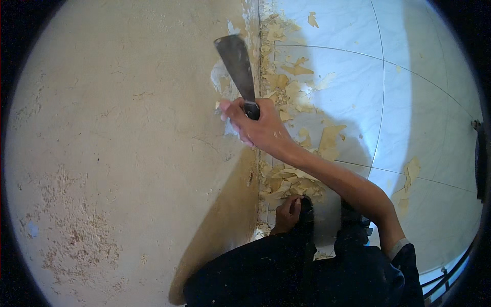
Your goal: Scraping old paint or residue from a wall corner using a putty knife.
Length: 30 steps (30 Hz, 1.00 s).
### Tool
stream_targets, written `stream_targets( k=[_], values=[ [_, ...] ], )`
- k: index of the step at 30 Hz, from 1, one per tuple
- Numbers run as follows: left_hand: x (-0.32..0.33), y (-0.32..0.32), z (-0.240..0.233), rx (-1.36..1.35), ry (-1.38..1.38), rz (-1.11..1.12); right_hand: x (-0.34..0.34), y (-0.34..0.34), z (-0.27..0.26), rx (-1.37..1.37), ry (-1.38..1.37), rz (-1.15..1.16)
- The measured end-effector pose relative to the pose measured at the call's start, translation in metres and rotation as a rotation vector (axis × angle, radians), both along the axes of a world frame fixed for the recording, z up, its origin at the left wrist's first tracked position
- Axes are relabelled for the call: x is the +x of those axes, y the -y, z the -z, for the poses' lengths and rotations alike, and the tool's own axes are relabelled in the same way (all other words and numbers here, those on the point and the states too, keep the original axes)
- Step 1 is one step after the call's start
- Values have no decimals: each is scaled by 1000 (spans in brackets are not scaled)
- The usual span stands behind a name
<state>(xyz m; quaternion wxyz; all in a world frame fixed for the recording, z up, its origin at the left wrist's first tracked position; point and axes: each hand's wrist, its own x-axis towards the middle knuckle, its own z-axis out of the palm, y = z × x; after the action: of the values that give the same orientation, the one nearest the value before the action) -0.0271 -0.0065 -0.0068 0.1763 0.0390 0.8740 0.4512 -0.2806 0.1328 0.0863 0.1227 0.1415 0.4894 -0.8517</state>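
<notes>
My right hand (257, 122) is closed around the dark handle of a putty knife (237, 63). The broad metal blade points up in the view, in front of the wall (134, 115) near its foot; whether it touches the wall I cannot tell. Beside the blade and the fingers, the beige paint has patches of bare white (219, 76). Low in the view, my left hand (287, 215) rests by my dark shoe (305, 203), with its fingers bent; whether it holds anything is unclear. Peeled paint flakes (291, 182) lie just above it.
More paint flakes (282, 82) line the joint between wall and tiled floor (345, 27). A longer flake (411, 172) lies farther out. Rough, blistered plaster (80, 238) marks the wall at lower left. Dark objects (481, 161) stand at the right rim.
</notes>
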Motion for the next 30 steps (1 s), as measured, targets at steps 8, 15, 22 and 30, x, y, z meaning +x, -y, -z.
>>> stream_targets(
  k=[8,15,22,30],
  values=[
    [1,1,-2,-30,94,17,-13,-5,-13,-313,39,2],
    [0,-1,0,-13,26,7,-8,-7,-20,-238,164,-5],
    [2,2,-2,-70,131,27,-15,-5,-10,-227,40,11],
    [2,6,2,-39,107,-8,14,-23,-34,-481,8,182]
  ],
)
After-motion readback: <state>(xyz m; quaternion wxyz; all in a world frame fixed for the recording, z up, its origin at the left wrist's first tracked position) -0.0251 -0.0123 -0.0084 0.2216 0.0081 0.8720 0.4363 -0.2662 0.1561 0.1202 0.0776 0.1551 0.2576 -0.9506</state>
